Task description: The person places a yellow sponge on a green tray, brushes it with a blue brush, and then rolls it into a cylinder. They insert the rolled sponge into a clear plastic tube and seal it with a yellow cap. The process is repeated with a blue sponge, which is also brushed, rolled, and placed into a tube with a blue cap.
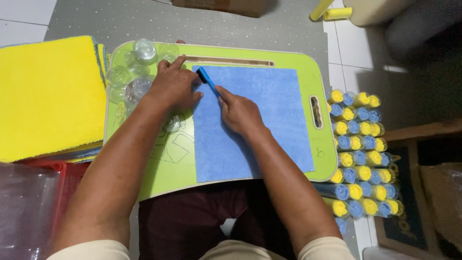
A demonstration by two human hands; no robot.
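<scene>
A blue cloth (260, 125) lies flat on a green lap tray (288, 60) across my knees. My right hand (240, 113) grips a small blue brush (206, 79), whose head rests on the cloth's upper left corner. My left hand (172, 86) lies palm down at the cloth's left edge, fingers pressing that corner beside the brush head. Several clear plastic cups (139, 67) stand on the tray's left part, just beyond my left hand.
A stack of yellow cloths (48, 96) lies at the left. Several rolled blue and yellow cloths in clear tubes (361, 144) are piled at the right of the tray. A red bin (57, 168) with clear plastic sits at lower left. A cardboard box (226, 6) stands at the top.
</scene>
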